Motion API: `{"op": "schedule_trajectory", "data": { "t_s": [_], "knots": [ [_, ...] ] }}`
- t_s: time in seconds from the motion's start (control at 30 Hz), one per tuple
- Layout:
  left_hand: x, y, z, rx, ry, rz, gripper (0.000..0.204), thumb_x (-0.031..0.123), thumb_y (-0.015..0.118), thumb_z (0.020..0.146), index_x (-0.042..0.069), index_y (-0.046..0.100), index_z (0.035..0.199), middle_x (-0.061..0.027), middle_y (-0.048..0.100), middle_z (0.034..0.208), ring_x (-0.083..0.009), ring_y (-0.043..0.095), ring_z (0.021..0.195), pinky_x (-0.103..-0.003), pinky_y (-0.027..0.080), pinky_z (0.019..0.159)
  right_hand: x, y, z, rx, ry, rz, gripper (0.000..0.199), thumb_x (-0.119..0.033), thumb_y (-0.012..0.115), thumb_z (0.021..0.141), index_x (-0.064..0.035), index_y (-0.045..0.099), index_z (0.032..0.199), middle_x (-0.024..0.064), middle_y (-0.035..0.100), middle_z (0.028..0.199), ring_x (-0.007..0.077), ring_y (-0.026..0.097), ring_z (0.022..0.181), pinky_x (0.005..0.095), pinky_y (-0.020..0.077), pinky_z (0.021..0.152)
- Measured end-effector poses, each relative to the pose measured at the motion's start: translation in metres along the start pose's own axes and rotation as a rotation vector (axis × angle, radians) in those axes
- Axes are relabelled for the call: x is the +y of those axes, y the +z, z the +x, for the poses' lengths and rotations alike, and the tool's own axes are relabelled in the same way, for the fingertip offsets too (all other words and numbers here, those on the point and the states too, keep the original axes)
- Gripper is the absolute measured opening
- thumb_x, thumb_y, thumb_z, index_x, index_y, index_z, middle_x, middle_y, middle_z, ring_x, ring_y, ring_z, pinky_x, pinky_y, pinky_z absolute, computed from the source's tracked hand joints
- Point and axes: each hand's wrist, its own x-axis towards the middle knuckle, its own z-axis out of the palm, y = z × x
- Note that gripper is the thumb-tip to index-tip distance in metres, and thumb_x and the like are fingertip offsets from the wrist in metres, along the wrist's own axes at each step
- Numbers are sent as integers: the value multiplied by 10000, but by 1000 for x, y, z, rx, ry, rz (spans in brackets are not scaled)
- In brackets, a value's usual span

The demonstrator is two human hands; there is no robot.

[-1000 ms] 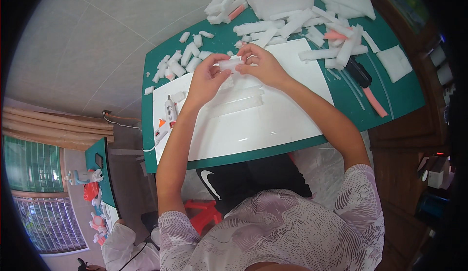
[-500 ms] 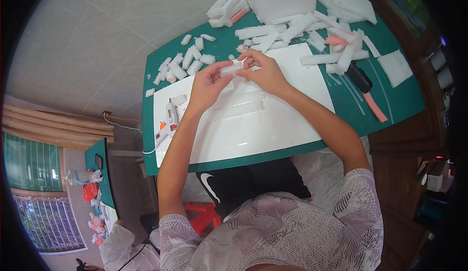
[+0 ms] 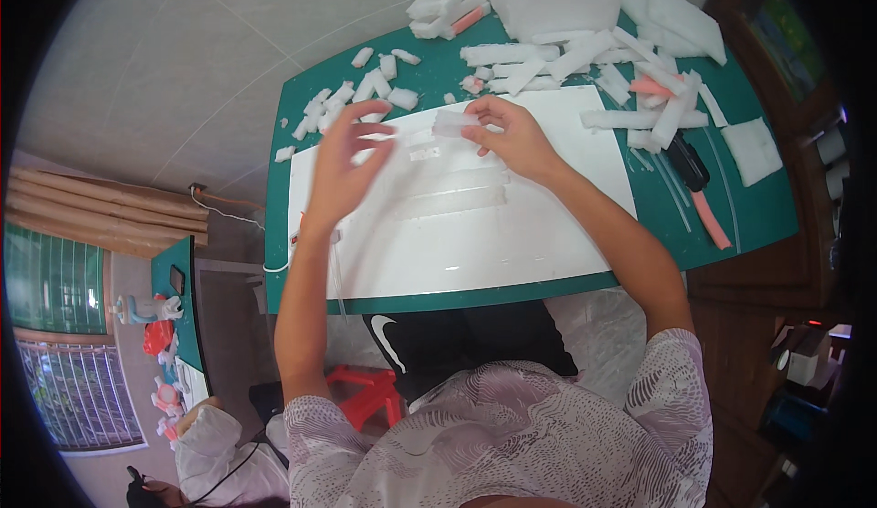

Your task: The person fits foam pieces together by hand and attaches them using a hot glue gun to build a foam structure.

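Observation:
Between the thumb and fingers of my right hand (image 3: 512, 138) is a small whitish foam piece (image 3: 451, 124), held above the white board (image 3: 539, 243). My left hand (image 3: 349, 165) is off to the left of it, fingers spread and nothing in them, somewhat blurred. Below the hands, long white foam strips (image 3: 452, 202) lie flat on the board, with a small pale piece (image 3: 425, 153) just above them. The glue gun is mostly hidden behind my left forearm; its white cord (image 3: 277, 269) shows at the board's left edge.
Short foam blocks (image 3: 402, 98) lie at the far left of the green table (image 3: 772, 202). Foam strips (image 3: 512, 54) are heaped at the far right, near a black-handled tool (image 3: 687, 161) and clear glue sticks (image 3: 673, 188). Another person (image 3: 219, 449) is at the lower left.
My left hand has let go of the foam piece and moved left, its fingers spreading. My right hand alone keeps the piece. The glue gun has become mostly covered by my forearm.

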Motion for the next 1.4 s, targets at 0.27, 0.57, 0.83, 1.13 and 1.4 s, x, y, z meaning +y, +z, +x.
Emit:
{"op": "schedule_trajectory", "data": {
  "t_s": [0.27,0.57,0.83,1.13,1.4],
  "knots": [
    [-66,-108,-128,413,-284,350,261,-37,539,924,-4,608,1173,-105,672,1130,-175,660,1018,-319,511,921,6,2,6,-72,137,166,251,-160,707,947,-22,614,1135,68,649,1026,114,616,872,238,536,645],
    [-94,-109,-157,93,-190,737,470,-32,598,719,10,576,1186,-173,598,1193,-376,589,1100,-411,488,945,12,-2,3,4,175,121,235,-168,696,950,-32,605,1118,29,661,962,75,601,843,215,486,624],
    [-91,-96,-148,-19,-290,743,526,-14,653,692,17,571,1210,-175,567,1163,-381,565,1080,-424,480,931,13,-2,6,7,189,89,257,-175,700,947,-25,605,1134,31,660,967,73,604,844,211,478,614],
    [-105,-89,-154,98,-98,900,554,-62,632,682,44,603,1225,-159,548,1101,-360,544,1026,-438,474,883,15,-2,6,1,176,79,270,-158,706,940,-14,599,1142,40,648,959,74,603,827,211,470,576],
    [-87,-104,-137,344,-2,797,549,-108,580,692,5,600,1229,-194,530,1176,-363,575,1103,-424,501,929,13,0,6,-9,180,56,282,-168,701,945,-14,591,1154,50,652,971,86,611,823,212,471,575]
  ]
}}
